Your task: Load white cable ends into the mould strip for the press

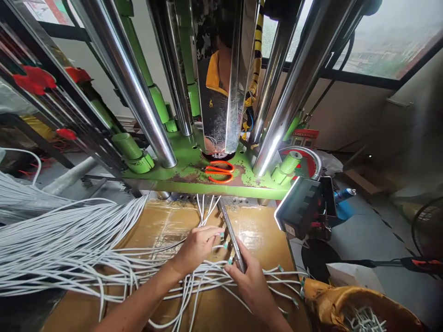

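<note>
My left hand [199, 246] is closed in a pinch on the ends of thin white cables [69, 244] with small green-tipped connectors. My right hand [249, 279] grips a narrow grey metal bar [228, 230] that runs up toward the front edge of the green machine base [187, 177]. A few cable ends [206, 210] reach under that front edge. Both hands rest over a tape-covered brown board [263, 230].
Orange-handled scissors [219, 171] lie on the green base among shiny steel columns [128, 78]. A black control box [299, 207] sits at the right. A yellow bag [346, 304] with white parts is at lower right, and a large cable bundle fans out leftward.
</note>
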Tool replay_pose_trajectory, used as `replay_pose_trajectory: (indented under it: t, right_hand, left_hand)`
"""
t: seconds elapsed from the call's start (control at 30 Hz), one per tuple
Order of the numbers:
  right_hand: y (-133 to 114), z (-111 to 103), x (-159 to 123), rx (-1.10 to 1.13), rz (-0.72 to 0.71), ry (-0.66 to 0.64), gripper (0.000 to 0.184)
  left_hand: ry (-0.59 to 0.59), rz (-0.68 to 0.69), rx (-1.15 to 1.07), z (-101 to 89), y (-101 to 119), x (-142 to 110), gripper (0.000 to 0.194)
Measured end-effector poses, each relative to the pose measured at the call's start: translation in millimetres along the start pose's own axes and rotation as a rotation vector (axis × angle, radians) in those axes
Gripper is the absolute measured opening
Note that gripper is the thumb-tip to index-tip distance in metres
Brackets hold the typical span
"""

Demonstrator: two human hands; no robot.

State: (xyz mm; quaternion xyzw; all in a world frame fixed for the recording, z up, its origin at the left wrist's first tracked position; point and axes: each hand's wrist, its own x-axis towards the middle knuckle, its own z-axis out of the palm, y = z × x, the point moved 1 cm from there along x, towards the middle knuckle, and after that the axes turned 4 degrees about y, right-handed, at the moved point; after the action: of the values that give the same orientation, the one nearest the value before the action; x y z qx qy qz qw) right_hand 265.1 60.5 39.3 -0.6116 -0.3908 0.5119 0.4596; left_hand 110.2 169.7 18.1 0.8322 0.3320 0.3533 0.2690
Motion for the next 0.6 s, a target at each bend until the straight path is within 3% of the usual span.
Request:
replay_pose_trajectory:
  t: [0.07, 0.17, 0.27, 0.4, 0.53, 0.6]
  right_hand:
    - [-3.3, 0.5, 0.0, 0.039, 0.013, -0.002, 0.064]
    - [-2.9, 1.3, 0.1, 0.086, 0.039, 0.015, 0.063]
    - [0.4, 1.4, 0.3, 0.099, 0.040, 0.026, 0.065]
    - [0.2, 0.8, 0.3, 0.116, 0.050, 0.014, 0.066]
    - [-0.5, 0.1, 0.5, 0.124, 0.051, 0.020, 0.067]
    - [2.9, 0.2, 1.0, 0.133, 0.056, 0.028, 0.068]
  left_hand:
    - [0.056, -0.155, -0.054, -1.9, 4.4, 2.4, 0.024]
    - [0.274, -0.445, -0.185, -10.1, 10.5, 2.8, 0.032]
    - [0.368, -0.557, -0.296, -20.4, 13.0, 1.9, 0.028]
    - [0.235, -0.570, -0.402, -31.1, 9.1, 5.5, 0.027]
    - [-0.013, -0.443, -0.206, -34.5, 3.8, 13.7, 0.026]
    - [-0.064, -0.337, -0.112, -32.3, -1.0, 17.2, 0.026]
